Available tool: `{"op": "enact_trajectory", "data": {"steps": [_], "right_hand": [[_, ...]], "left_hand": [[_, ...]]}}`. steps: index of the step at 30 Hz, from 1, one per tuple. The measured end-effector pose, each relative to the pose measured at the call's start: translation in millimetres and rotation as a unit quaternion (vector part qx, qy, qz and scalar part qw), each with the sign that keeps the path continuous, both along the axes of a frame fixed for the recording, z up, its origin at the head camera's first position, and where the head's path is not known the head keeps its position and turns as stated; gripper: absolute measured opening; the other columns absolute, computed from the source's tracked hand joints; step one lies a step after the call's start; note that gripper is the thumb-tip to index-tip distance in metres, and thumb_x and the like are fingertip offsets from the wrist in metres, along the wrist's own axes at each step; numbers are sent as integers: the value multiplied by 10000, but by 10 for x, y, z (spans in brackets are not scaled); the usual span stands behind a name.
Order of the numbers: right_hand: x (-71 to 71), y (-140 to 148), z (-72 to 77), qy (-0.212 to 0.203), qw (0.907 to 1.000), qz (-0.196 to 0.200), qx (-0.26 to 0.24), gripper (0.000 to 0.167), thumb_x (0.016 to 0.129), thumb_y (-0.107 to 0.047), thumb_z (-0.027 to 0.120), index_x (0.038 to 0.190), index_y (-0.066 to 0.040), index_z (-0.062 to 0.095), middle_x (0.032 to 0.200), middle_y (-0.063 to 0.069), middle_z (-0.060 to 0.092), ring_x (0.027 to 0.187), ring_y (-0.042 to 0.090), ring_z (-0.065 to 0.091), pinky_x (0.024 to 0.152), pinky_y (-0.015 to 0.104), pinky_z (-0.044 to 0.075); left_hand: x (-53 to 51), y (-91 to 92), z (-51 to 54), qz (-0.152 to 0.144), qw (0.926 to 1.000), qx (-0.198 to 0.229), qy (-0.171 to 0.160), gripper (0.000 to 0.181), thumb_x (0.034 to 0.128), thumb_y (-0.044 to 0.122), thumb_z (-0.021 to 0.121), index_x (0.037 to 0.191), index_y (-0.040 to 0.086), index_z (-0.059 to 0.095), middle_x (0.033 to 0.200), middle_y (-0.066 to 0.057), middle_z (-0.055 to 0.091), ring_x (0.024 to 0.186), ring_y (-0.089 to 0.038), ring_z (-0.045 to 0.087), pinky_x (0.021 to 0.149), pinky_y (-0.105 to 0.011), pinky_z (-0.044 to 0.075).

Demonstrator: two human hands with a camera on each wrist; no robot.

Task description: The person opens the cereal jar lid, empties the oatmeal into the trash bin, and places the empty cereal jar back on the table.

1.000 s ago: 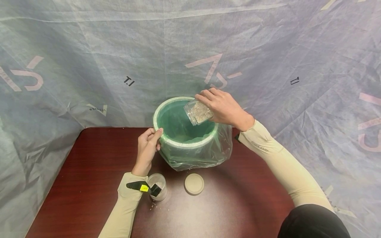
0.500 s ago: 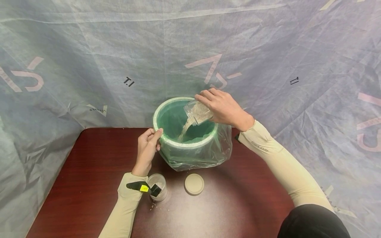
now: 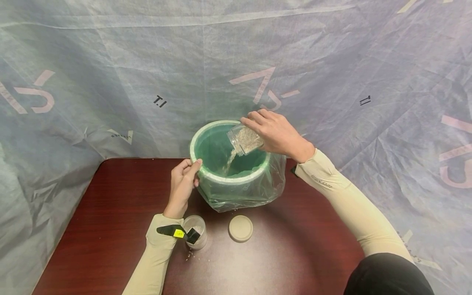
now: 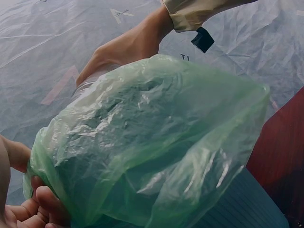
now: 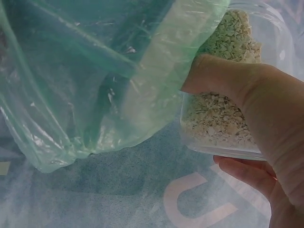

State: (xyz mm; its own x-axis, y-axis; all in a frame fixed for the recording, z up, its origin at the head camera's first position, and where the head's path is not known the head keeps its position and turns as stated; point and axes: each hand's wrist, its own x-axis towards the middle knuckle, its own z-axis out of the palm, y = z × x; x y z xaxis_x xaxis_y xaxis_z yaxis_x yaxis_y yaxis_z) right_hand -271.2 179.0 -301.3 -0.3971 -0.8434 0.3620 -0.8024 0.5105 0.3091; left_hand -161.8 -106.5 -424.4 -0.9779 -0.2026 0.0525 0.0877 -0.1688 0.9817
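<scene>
1. In the right hand [image 3: 277,133]: clear jar [image 3: 248,138], tilted, with mouth directed left and downward above the opening of the bin [image 3: 212,143].
2. Fingers of that hand curled round the jar; in the right wrist view, thumb across one side and other fingers against the opposite side.
3. Just changed: from no flow a second earlier to a stream [image 3: 230,159] of pale flakes [image 5: 218,118], now falling from the jar's lip into the bin; thinner than half a second ago. Little or no visible shift in jar tilt or in either hand.
4. By judgement: transfer begun but well short of complete, given the quantity left in the jar; thinning possibly due to the unchanged tilt.
5. At the bin's near left edge: left hand [image 3: 180,180], thumb over the rim, other fingers outside, pinching the rim together with the green bag [image 3: 243,196]; probably for steadying.
6. Bag translucent, folded over the rim and hanging loosely outside, most fully at front and right.
7. On the surface [image 3: 121,205], nearer than the bin: second jar [image 3: 203,235] with pale contents, partly hidden by a black wrist strap [image 3: 167,230]; cream lid [image 3: 241,228], lying flat; scattered crumbs [image 3: 189,256] just beside the second jar.
8. Behind: printed grey cloth [image 3: 184,49].
</scene>
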Motion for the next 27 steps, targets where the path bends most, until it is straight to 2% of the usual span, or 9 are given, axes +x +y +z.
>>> {"op": "enact_trajectory", "data": {"steps": [14, 27], "right_hand": [[-15, 0, -11, 77, 10000, 19, 32, 1009, 556, -163, 1065, 1444, -41, 601, 1265, 163, 634, 1139, 386, 607, 1166, 514, 458], [-30, -8, -24, 293, 9994, 57, 182, 886, 641, -73, 976, 1442, -43, 598, 1253, 167, 627, 1109, 386, 606, 1134, 501, 484]], "left_hand": [[-1, 8, 6, -21, 10000, 37, 23, 251, 1028, 207, 732, 878, 51, 604, 580, 64, 506, 477, -97, 440, 509, -219, 344], [-3, 8, 1, -50, 9999, 56, 75, 242, 1034, 192, 720, 887, 40, 601, 588, 61, 502, 480, -95, 431, 499, -206, 334]]}}
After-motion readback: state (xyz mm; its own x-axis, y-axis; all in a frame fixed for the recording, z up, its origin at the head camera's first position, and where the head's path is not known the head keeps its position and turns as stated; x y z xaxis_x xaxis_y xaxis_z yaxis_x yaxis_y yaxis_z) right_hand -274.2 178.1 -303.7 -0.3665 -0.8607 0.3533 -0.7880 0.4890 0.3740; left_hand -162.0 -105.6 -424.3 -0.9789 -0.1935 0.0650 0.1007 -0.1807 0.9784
